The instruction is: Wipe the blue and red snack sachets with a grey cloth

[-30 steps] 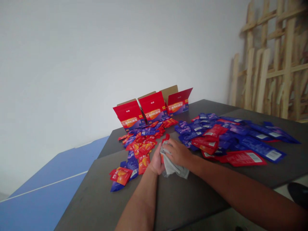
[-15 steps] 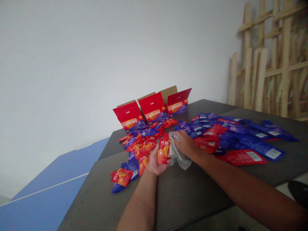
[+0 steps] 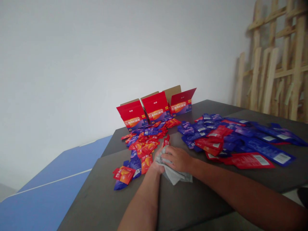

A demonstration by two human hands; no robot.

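In my left hand (image 3: 157, 162) is a red pouch (image 3: 166, 140), its top end showing above the fingers. My right hand (image 3: 176, 158) grips a grey cloth (image 3: 176, 175) and presses it over the pouch, so most of the pouch and the left fingers are hidden. Close to the left hand lies a loose pile of red and blue pouches (image 3: 144, 146). A second, larger pile of blue and red pouches (image 3: 216, 133) spreads over the table to the right of my hands.
Three red and purple cartons with raised flaps, a left one (image 3: 134, 121), a middle one (image 3: 156, 112) and a right one (image 3: 181, 107), stand at the back of the dark table (image 3: 96, 192). A blue table (image 3: 53, 173) adjoins on the left. Wooden frames (image 3: 271, 67) lean against the wall.
My right hand has moved the cloth left and down across the pouch, covering its front, which showed before. The view has shifted slightly.
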